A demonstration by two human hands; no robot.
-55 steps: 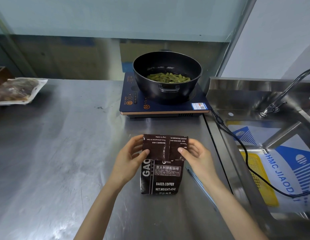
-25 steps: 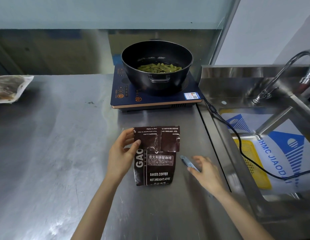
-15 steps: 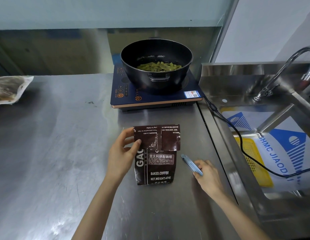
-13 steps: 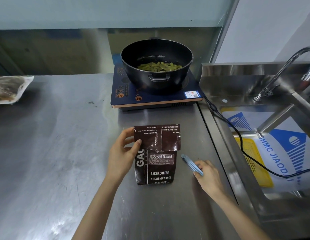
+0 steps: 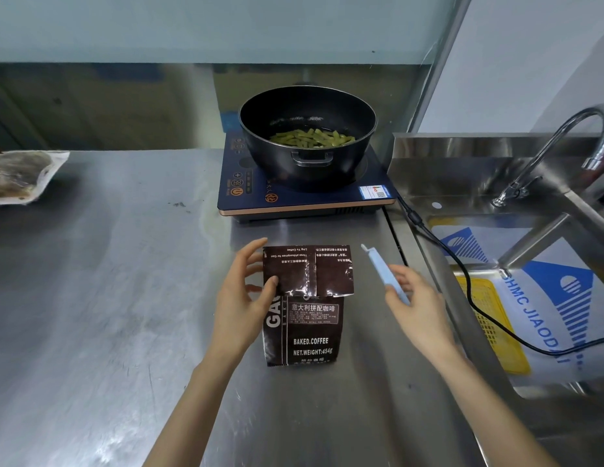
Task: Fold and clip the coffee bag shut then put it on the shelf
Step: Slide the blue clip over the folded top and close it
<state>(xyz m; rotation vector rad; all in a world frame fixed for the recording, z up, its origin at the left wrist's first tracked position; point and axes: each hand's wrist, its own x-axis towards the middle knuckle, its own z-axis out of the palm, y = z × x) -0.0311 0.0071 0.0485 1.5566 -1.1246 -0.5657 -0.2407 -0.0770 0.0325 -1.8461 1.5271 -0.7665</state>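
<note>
A dark brown coffee bag [image 5: 305,328] stands upright on the steel counter [image 5: 108,298], its top flap folded forward and down over the front. My left hand [image 5: 241,294] grips the bag's left side, thumb pressing the folded flap. My right hand [image 5: 415,305] is raised to the right of the bag and holds a long pale blue sealing clip [image 5: 383,273] by its near end. The clip points up and away, a short gap from the bag. No shelf is in view.
Behind the bag, a black pot [image 5: 307,136] of green vegetables sits on a blue induction cooker [image 5: 293,193]. Its black cable [image 5: 462,281] runs into the steel sink [image 5: 516,264] on the right, under a tap [image 5: 556,150]. A packed food pouch [image 5: 20,176] lies far left.
My right hand let go of the flap, reached to the counter right of the bag, picked up the blue clip and lifted it beside the flap. My left hand kept holding the fold.
</note>
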